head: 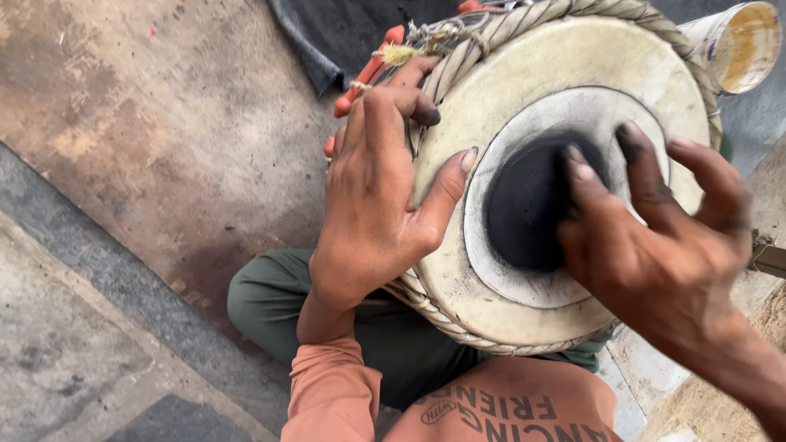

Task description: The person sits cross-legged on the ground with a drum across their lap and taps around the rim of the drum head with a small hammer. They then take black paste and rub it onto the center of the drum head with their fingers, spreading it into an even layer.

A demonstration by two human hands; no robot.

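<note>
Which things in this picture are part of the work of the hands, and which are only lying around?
In use:
drum, left hand gripping its rim
black patch on the drumhead, right hand rubbing it

Lying about:
dark cloth
pale cylinder
stone floor

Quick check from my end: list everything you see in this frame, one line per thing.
drum: one, cream skin with braided rope rim, resting on the lap
black patch: one, round, centre of the drum skin
orange pegs: a few, at the drum's upper left edge
dark cloth: one, grey, on the floor above the drum
cylinder: one, pale with a yellowish end, top right
floor: brown and grey stone
left hand: grips the drum rim, thumb on the skin
right hand: blackened fingertips on the black patch
</note>
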